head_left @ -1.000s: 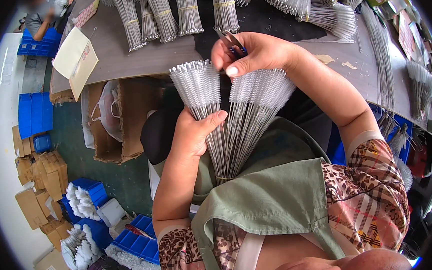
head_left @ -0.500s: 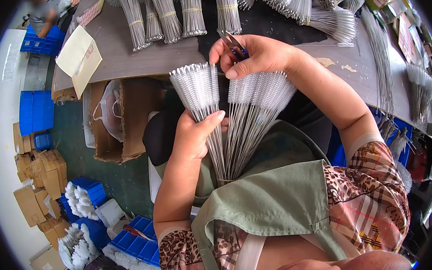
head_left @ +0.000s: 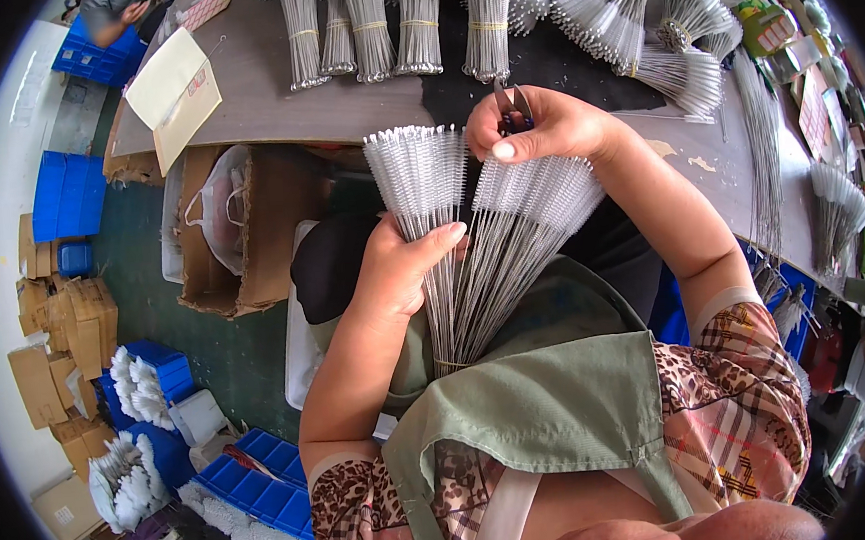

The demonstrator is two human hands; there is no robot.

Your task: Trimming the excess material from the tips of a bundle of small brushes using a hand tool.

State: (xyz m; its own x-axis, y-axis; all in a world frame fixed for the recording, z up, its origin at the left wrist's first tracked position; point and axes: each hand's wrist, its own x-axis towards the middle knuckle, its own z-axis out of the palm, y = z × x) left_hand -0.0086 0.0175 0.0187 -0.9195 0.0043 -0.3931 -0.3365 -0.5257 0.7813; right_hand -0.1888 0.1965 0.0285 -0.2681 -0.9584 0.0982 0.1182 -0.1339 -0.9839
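Note:
A bundle of thin wire tube brushes (head_left: 538, 197) with white bristles fans upward in front of my green apron, its stems gathered by a band near the bottom. My left hand (head_left: 392, 268) is closed round the stems of the left-hand part, the thumb lying across them. This splits the bristle heads into two groups with a narrow gap between. Over the right group, my right hand (head_left: 558, 126) grips small dark-bladed snips (head_left: 513, 107), their blades parted and pointing away from me. Part of its fingers is hidden behind the hand.
Several banded brush bundles (head_left: 371, 33) lie along the table (head_left: 271, 116), with more heaped on black cloth (head_left: 579, 69) at the far right. An open booklet (head_left: 179, 92) sits at the left table edge. Cardboard boxes and blue bins (head_left: 68, 195) stand on the left; another person works far left.
The view has shifted, so the table and bundles sit further right. My right hand has turned the snips, whose blades now point more straight away from me. My left hand keeps its grip.

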